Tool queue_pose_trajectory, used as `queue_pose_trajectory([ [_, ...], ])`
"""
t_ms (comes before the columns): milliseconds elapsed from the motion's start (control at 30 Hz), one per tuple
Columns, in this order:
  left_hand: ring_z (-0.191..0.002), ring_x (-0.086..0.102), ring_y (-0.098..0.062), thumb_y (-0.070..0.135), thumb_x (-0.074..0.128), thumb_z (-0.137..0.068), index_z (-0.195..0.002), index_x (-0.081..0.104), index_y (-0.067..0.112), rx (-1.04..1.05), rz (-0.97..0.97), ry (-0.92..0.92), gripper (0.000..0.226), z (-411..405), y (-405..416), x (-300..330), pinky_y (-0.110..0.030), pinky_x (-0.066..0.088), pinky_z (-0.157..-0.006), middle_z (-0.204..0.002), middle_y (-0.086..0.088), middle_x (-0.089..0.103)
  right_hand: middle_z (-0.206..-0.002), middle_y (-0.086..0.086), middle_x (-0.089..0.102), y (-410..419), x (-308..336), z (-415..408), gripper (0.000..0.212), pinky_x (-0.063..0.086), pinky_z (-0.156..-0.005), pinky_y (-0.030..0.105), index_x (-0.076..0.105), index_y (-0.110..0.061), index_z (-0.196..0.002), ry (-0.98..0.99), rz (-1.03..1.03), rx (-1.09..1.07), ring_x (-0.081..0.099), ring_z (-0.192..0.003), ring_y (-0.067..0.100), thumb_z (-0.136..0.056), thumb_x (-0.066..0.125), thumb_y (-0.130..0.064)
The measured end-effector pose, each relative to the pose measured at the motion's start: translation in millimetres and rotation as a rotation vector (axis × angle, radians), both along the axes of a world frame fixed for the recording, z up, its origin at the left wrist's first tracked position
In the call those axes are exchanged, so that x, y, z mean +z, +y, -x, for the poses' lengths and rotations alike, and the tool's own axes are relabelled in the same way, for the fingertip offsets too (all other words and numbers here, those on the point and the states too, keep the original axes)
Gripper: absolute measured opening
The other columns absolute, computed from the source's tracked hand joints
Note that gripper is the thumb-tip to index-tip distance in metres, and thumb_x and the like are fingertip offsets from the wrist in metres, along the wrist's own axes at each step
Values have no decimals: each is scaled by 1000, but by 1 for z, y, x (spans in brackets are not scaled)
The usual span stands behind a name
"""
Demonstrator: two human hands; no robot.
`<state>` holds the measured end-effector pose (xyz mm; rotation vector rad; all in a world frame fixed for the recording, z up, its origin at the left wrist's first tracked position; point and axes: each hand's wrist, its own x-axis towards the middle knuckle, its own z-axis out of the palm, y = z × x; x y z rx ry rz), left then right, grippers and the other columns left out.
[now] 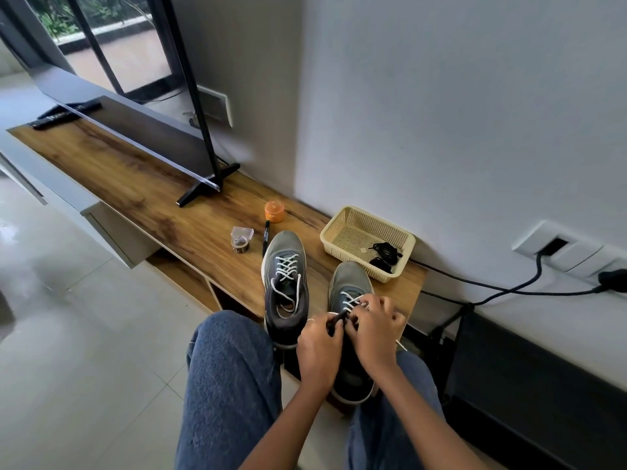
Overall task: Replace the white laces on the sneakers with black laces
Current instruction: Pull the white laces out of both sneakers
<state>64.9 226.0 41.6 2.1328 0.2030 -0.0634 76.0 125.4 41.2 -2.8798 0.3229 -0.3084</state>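
Note:
Two grey sneakers stand on the wooden bench. The left sneaker (285, 283) keeps its white lace (286, 273), untied and loose at the top. The right sneaker (351, 293) also carries a white lace (351, 301), and both hands work at its upper eyelets. My left hand (319, 347) grips the dark tongue and collar of that shoe. My right hand (375, 329) pinches the white lace near the top; a loose lace end (402, 346) sticks out to the right. Black laces (385, 254) lie in the cream basket (342, 220).
On the bench (142, 184) are an orange jar (274, 212), a black marker (265, 242), a small clear box with a tape roll (241, 239) and a TV stand foot (207, 184). Black cables (492, 286) run to wall sockets at right. My jeans-clad knees fill the foreground.

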Motion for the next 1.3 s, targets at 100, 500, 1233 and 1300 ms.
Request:
queue_pose_trajectory([
  [100,-88,63,-12,26,59,-92,-105,69,24,5,2,-6,17,1,-2,2,-28,50,-76,-96,5,67,-109,-3,60,-5,5,1,11,34,-79,43,72,-21,-72,41,21,9,48,-105,25,-69,82,-26],
  [500,-93,62,-14,27,57,-93,-107,69,22,35,-19,1,19,2,-2,6,-28,49,-78,-100,4,66,-113,-6,60,-2,5,4,8,27,-80,40,71,-26,-70,5,-46,-13,42,-109,22,-75,76,-23],
  [1233,-90,61,-14,29,57,-93,-105,68,22,33,-20,4,17,4,-3,5,-29,47,-77,-96,4,65,-93,-6,65,2,9,0,23,23,-76,36,71,-26,-62,-14,111,52,43,-100,20,-54,92,-20],
  [1300,-87,61,-14,29,57,-93,-102,68,22,45,-35,-1,16,5,-4,5,-28,46,-74,-94,5,64,-94,-8,63,-1,8,4,19,24,-76,36,70,-24,-64,-66,79,66,43,-99,18,-61,88,-20],
])
